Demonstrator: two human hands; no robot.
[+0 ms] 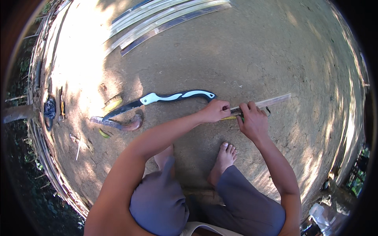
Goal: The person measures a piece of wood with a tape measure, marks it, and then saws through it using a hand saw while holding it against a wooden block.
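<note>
A pale, narrow slat (275, 101) lies slantwise just beyond my feet, its far end pointing right. My left hand (214, 110) is closed, fingers curled, at the slat's near end. Bent over the slat's middle, my right hand (253, 120) has its fingertips pressed on it. Beneath the hands shows a thin yellow strip (228, 117), and a small dark hooked piece (268, 111) sticks out beside my right hand; their kind is unclear. A folding saw (177, 96) with a black and pale blue handle lies unfolded, its handle end near my left hand.
Several long slats (169, 19) lie side by side at the far left. A curved blade with a brown handle (135, 123) rests under the saw's tip. Yellowish leaves (113, 104) lie near it. Poles edge the dirt ground (189, 67) at left; clear plastic (321, 216) sits lower right.
</note>
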